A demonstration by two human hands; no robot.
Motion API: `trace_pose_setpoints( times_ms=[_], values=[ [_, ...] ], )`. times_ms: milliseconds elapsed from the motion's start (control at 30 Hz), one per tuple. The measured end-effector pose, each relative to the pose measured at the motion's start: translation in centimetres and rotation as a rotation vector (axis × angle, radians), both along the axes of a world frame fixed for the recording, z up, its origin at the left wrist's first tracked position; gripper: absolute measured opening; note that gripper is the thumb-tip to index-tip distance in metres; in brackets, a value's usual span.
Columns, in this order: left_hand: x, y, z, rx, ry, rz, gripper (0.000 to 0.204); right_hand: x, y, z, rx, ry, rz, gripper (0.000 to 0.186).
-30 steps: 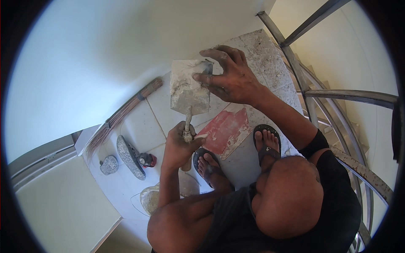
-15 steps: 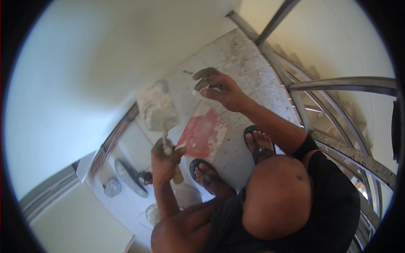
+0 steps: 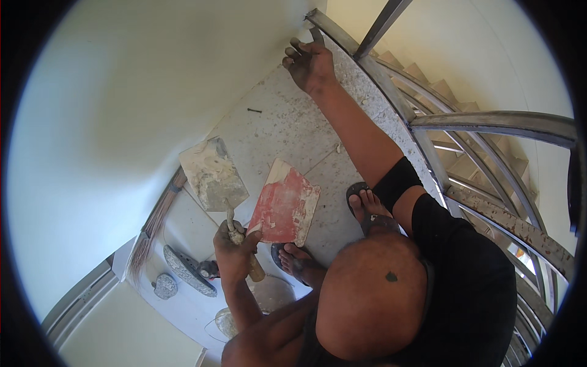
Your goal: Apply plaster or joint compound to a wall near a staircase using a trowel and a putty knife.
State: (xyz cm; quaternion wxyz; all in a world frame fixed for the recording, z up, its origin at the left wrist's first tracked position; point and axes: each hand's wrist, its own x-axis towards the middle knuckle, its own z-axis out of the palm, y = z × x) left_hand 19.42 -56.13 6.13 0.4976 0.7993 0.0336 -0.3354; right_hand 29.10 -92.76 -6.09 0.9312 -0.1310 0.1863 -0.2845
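Note:
My left hand [image 3: 235,251] is closed around the handle of a trowel [image 3: 214,174], whose flat blade is caked with pale plaster. Its thumb also presses on the near corner of a red plate [image 3: 284,205], flat and crusted with dried white material, beside the trowel. My right hand [image 3: 310,64] reaches far out over the floor, near the foot of the metal railing by the wall. Its fingers are apart, coated in grey, and I see nothing held in them.
A metal railing [image 3: 489,122] runs along the right, with stairs [image 3: 443,88] beyond it. A small dark rod [image 3: 254,111] and crumbs lie on the tiles. Along the left wall are a broom [image 3: 147,244], a long grey piece [image 3: 188,271] and a grey lump [image 3: 164,285].
My right hand has moved forward, away from above the red plate to the far corner by the railing. The left hand still holds the trowel and plate, and the view has shifted slightly.

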Motion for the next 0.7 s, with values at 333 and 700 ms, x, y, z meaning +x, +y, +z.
trace_pose_setpoints(
  times_ms=[333,700],
  values=[
    [0.0,0.3,-0.3,0.04,0.027,-0.002,0.029,1.6,1.1,1.1,-0.146,-0.035,0.002,0.08],
    [0.0,0.1,-0.2,0.084,0.047,-0.016,0.03,3.1,0.9,0.0,-0.912,0.625,-0.093,0.094]
  ],
)
